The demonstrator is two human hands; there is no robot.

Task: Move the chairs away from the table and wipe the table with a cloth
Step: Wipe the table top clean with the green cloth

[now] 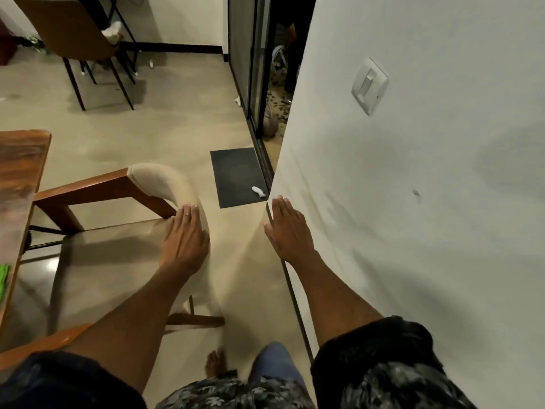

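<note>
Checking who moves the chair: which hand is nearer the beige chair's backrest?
Left. The left hand rests on the beige chair's backrest; the right hand is apart, by the wall.

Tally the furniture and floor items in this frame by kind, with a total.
Chairs: 2, a cream-backed chair under the left hand and a brown chair farther back
Tables: 1, the wooden table
Floor mats: 1, the dark mat
Total: 4

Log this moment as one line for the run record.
step: moving chair | left hand: on backrest of chair | right hand: open, by wall | table: not yet wiped
</note>
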